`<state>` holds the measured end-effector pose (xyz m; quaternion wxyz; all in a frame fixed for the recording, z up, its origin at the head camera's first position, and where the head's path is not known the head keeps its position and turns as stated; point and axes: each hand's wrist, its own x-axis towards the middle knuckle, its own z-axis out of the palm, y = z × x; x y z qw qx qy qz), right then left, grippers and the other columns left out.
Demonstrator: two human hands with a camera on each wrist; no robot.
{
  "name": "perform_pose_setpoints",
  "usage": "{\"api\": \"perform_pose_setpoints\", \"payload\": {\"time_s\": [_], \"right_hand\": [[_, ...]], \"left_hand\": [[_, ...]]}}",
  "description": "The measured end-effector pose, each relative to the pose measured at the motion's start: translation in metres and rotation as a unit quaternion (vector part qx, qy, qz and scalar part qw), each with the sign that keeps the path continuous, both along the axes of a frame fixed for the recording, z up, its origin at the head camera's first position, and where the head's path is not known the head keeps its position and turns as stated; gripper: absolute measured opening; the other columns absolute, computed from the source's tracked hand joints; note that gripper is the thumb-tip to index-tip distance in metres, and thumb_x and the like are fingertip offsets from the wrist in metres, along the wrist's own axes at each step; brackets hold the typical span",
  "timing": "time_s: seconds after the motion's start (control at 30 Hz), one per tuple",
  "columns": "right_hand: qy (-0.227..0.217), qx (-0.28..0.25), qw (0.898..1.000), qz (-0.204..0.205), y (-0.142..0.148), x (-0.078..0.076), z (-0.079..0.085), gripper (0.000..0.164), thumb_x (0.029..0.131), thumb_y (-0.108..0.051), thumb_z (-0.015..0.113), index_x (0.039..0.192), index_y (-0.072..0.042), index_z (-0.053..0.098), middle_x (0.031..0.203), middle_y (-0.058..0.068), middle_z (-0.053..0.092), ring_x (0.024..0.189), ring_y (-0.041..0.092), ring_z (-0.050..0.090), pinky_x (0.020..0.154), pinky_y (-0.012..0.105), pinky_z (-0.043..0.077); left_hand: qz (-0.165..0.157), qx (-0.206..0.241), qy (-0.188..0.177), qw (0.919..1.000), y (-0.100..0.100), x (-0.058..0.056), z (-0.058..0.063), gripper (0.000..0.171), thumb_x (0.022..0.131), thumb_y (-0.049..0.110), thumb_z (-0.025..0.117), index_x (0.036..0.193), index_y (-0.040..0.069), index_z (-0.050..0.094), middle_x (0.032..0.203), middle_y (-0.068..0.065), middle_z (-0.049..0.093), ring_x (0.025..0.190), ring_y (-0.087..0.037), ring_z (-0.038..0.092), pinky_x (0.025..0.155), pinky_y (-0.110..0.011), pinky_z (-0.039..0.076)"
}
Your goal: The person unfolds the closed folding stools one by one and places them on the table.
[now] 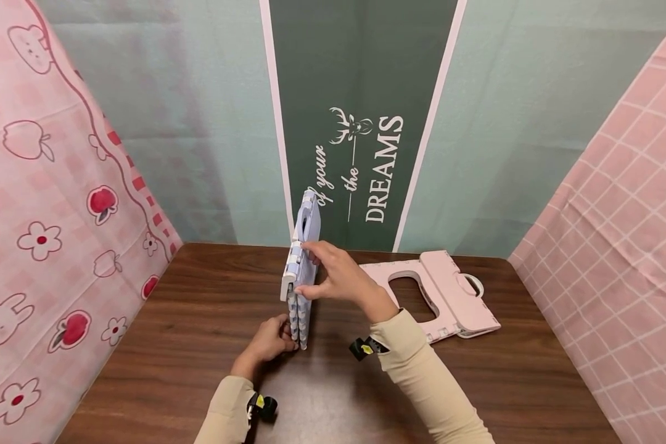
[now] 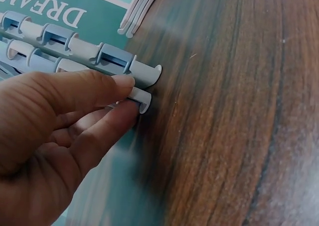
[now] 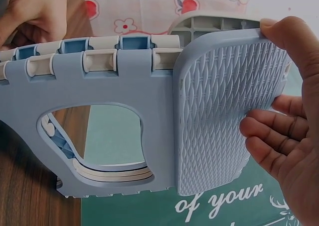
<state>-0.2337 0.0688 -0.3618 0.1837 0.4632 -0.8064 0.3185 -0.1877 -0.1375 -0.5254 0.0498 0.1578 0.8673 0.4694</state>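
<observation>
A blue and white folding step stool [image 1: 309,271], folded nearly flat, stands on edge at the middle of the table. My left hand [image 1: 272,339] pinches its lower near corner; in the left wrist view, thumb and forefinger close on the end of one leg panel [image 2: 139,99]. My right hand [image 1: 341,274] holds the stool higher up. In the right wrist view, its thumb [image 3: 286,34] lies on the edge of the textured blue seat panel [image 3: 224,106], the other fingers bent at the panel's side. The panel's white ribbed underside shows behind it.
A pink folding step stool [image 1: 449,290] with a white handle lies flat on the wooden table [image 1: 200,345], right of my right hand. Printed cloths hang round the table: pink at left [image 1: 72,216] and right [image 1: 616,246], green [image 1: 366,61] at the back.
</observation>
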Motion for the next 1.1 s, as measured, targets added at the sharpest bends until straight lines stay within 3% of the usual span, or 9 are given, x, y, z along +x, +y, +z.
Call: {"api": "perform_pose_setpoints", "payload": {"time_s": [0.2,0.33,0.47,0.63,0.83,1.0,1.1], "right_hand": [[-0.01,0.002,1.0,-0.005,0.0,0.002,-0.001,0.074,0.066,-0.032,0.081,0.123,0.003,0.049,0.097,0.012,0.056,0.084,0.025,0.056,0.074,0.029,0.046],[-0.011,0.004,1.0,-0.009,0.001,0.004,-0.002,0.075,0.066,-0.033,0.081,0.123,0.003,0.049,0.096,0.011,0.057,0.084,0.019,0.055,0.074,0.027,0.046],[-0.004,0.002,1.0,-0.008,0.001,0.004,-0.002,0.075,0.066,-0.033,0.081,0.124,0.003,0.049,0.095,0.011,0.057,0.083,0.017,0.054,0.073,0.026,0.046],[0.005,0.003,1.0,-0.005,0.002,0.004,-0.003,0.076,0.067,-0.033,0.081,0.124,0.004,0.047,0.097,0.013,0.057,0.083,0.022,0.056,0.074,0.029,0.046],[0.011,0.004,1.0,-0.006,0.001,0.004,-0.002,0.076,0.067,-0.033,0.081,0.124,0.003,0.048,0.096,0.012,0.057,0.082,0.016,0.053,0.073,0.027,0.046],[0.006,0.0,1.0,0.0,0.002,0.004,-0.002,0.076,0.066,-0.031,0.082,0.124,0.004,0.047,0.094,0.011,0.057,0.082,0.015,0.054,0.073,0.025,0.046],[0.008,0.001,1.0,0.001,0.002,0.004,-0.002,0.076,0.066,-0.031,0.082,0.124,0.005,0.047,0.095,0.012,0.057,0.082,0.016,0.054,0.073,0.026,0.046]], "left_hand": [[0.004,0.007,0.0,1.0,0.0,0.002,0.0,0.035,0.062,-0.003,0.077,0.091,0.003,0.058,0.073,-0.001,0.057,0.061,-0.01,0.052,0.057,-0.025,0.044],[0.002,0.036,-0.006,0.9993,-0.002,0.006,-0.001,0.042,0.063,-0.003,0.077,0.101,-0.002,0.059,0.079,-0.004,0.061,0.067,-0.015,0.058,0.06,-0.025,0.047],[0.023,0.052,-0.006,0.9984,-0.004,0.009,0.006,0.053,0.063,-0.002,0.079,0.111,-0.007,0.057,0.088,-0.009,0.063,0.076,-0.024,0.061,0.067,-0.031,0.05],[0.053,0.051,0.022,0.9971,-0.006,0.01,0.019,0.056,0.062,-0.004,0.079,0.113,-0.005,0.057,0.096,-0.015,0.063,0.084,-0.031,0.06,0.074,-0.04,0.05],[0.027,0.108,0.045,0.9928,-0.013,0.01,0.032,0.056,0.065,-0.008,0.078,0.116,-0.005,0.056,0.107,-0.021,0.061,0.1,-0.039,0.057,0.085,-0.046,0.045],[0.016,0.156,0.037,0.987,-0.012,0.006,0.039,0.056,0.065,-0.012,0.077,0.116,-0.009,0.053,0.111,-0.024,0.058,0.106,-0.043,0.053,0.09,-0.046,0.042],[0.005,0.2,0.026,0.9794,-0.009,0.004,0.043,0.057,0.065,-0.017,0.074,0.117,-0.013,0.051,0.112,-0.028,0.057,0.107,-0.044,0.051,0.092,-0.048,0.04]]}}
